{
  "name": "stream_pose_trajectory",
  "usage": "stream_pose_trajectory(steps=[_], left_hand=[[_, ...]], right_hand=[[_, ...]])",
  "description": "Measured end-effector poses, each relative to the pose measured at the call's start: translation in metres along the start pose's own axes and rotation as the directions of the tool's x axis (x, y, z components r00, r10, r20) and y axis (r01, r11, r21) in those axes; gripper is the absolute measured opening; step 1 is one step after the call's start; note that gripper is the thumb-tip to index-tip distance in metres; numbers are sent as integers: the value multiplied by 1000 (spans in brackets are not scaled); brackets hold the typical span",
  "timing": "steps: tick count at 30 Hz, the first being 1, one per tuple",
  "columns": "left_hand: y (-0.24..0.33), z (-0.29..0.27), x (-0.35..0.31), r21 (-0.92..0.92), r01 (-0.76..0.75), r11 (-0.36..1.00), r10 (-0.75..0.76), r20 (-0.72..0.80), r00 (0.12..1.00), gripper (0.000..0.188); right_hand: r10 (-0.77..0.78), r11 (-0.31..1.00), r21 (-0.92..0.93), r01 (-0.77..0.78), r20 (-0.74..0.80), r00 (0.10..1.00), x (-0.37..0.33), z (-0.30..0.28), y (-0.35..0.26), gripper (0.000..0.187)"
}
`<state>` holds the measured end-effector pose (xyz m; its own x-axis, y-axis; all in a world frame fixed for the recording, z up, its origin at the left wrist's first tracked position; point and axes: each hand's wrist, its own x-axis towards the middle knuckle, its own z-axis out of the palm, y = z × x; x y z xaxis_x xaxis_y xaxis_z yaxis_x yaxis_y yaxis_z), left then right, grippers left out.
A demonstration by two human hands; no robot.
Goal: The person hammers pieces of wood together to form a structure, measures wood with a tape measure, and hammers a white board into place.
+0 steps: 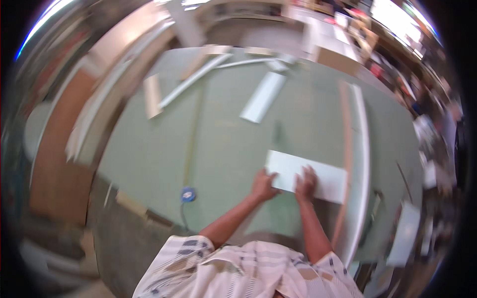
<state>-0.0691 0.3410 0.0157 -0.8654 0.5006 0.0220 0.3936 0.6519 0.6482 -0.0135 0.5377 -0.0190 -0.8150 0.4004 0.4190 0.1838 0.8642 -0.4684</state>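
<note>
A white rectangular board (328, 180) lies in front of me on the green tabletop, its right end meeting a long brown strip (347, 124). My left hand (264, 185) is closed on the board's near left corner, with the thumb along the near edge. On the board's upper face rests my right hand (306, 184), fingers stretched out and slightly apart. A long white strip (363, 129) runs beside the brown one. Motion blur softens the finger detail.
A blue tape measure (188, 194) sits left, its yellow blade (192, 144) pulled out away from me. Another white board (263, 97), a white strip (194, 81) and a wooden block (152, 96) lie farther off. Large panels (64, 149) stand left of the green table (149, 149).
</note>
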Motion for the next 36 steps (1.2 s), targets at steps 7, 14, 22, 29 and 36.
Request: stream_pose_trajectory(steps=[7, 14, 22, 29, 36], left_hand=[[-70, -100, -104, -482, 188, 856, -466, -563, 682, 25], [-290, -176, -243, -677, 558, 481, -706, -676, -212, 35], [-445, -214, -288, -998, -69, -6, -907, -24, 420, 63], [-440, -233, -292, -977, -197, -78, -893, -20, 451, 63], [-416, -245, -283, -978, -141, -156, -903, 84, 421, 61]], right_hand=[[-46, 974, -220, 51, 29, 999, -7, 10, 6, 40], [29, 968, -245, -49, -84, 996, 0, -13, 26, 38], [128, 943, -300, -142, -65, 990, 2, 27, 14, 45], [238, 901, -352, -252, -82, 968, 5, 10, -17, 47], [206, 913, -338, -229, -103, 973, 5, 2, -15, 46]])
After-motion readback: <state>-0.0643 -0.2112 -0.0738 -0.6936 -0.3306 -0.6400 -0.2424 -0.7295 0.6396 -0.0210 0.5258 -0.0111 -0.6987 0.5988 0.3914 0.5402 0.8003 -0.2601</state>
